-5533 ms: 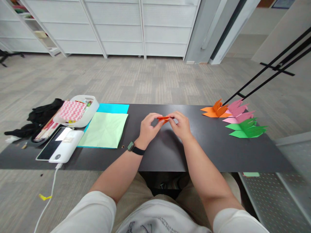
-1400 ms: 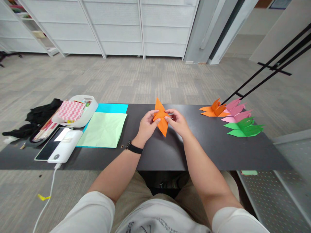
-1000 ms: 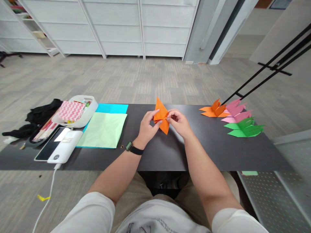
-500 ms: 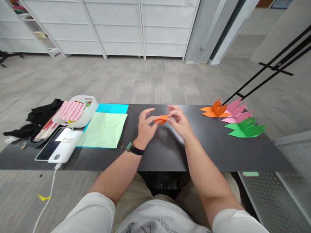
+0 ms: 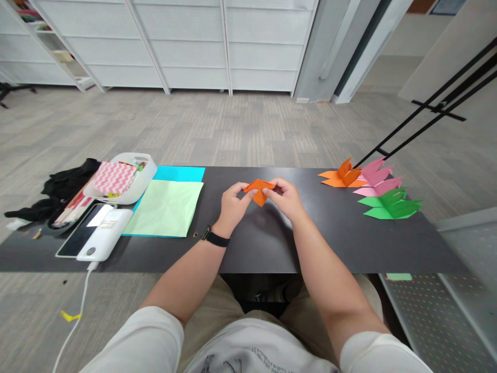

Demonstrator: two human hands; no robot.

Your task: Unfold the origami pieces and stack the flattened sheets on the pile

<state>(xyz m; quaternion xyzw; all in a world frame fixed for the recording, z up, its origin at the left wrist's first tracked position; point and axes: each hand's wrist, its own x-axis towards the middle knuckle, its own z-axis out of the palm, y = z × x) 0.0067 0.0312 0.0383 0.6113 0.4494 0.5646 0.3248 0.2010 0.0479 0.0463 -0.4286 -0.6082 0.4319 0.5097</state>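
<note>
Orange folded-paper piece (image 5: 260, 197): broad top, tapered tip, between far and near edges of dark grey table (image 5: 261, 248). Left hand (image 5: 233, 203), right hand (image 5: 288, 200) pinching opposite sides.

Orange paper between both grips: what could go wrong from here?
1. The left grip and right grip pinch opposite sides of the orange paper; an uneven pull might crease or tear it.
2. The cable hangs past the table's near edge; a snag could drag the white device.
3. The green fold stands close to the pink; one bump might shift both.
</note>
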